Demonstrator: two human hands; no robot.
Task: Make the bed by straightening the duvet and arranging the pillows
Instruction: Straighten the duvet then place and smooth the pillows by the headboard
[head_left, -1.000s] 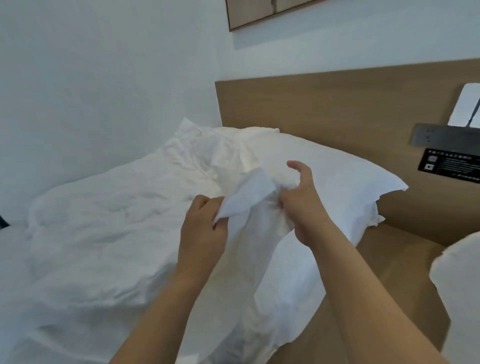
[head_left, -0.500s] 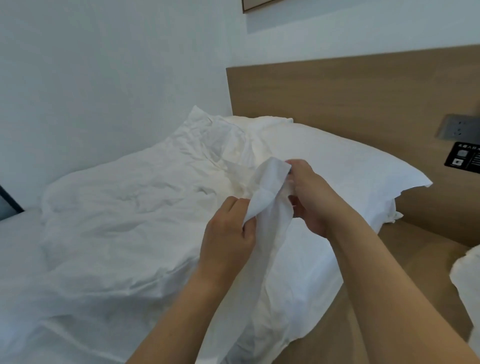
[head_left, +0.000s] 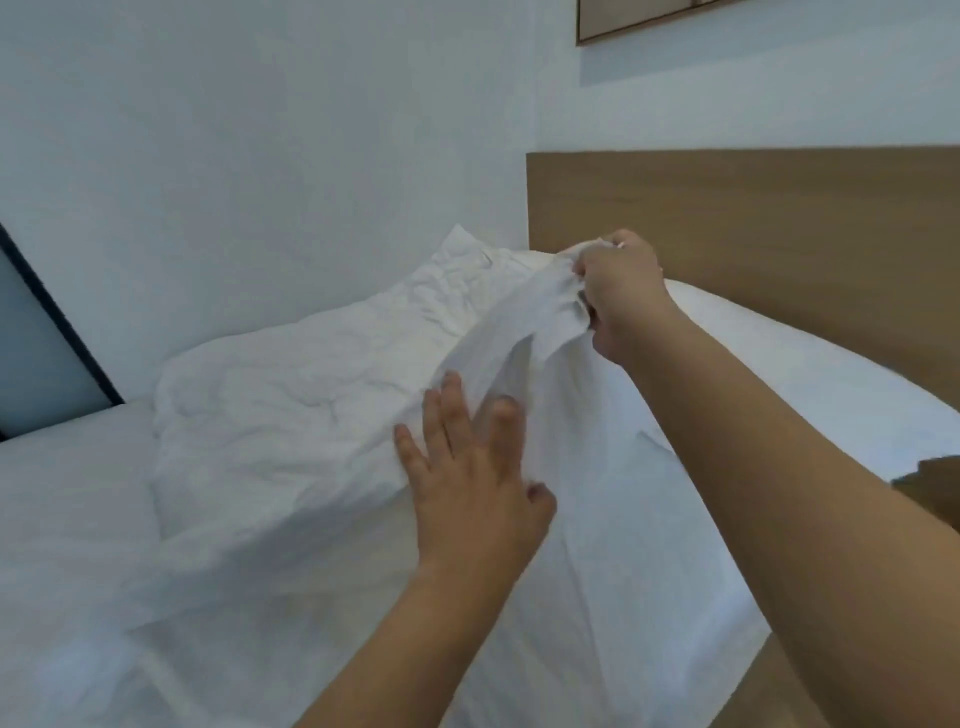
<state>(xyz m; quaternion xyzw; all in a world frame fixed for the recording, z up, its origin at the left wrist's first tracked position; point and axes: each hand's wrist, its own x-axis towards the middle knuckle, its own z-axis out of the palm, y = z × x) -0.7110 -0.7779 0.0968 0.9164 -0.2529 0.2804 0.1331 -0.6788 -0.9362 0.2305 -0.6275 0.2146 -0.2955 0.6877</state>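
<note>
Plainly, stage: the bed looks early to midway in the making, judged from how the linen lies.
Right hand: the right hand is clenched round a bunched corner of the duvet, lifting it up near the headboard, so a taut fold of cloth runs down from its fist toward the other hand.
Left hand: the left hand lies with fingers straight and spread, flat against that fold where it meets the bulk of the duvet; it grips nothing.
Duvet: a rumpled white heap lying to the left of both hands and beyond the left one, well creased, its near edge doubled under rather than spread out.
Pillow: a white pillow sits under and to the right of the right forearm, against the headboard; whether it is in its final place I cannot tell.
Sheet: the bare mattress sheet shows to the left of the left hand and below it, so the duvet does not yet cover the bed.
Done: a corner is found and in hand.
Left: as I judge it, pulling the duvet flat over the sheet, smoothing the creases, then setting the pillow square at the head.
Other pillows: none clearly visible from here.
</note>
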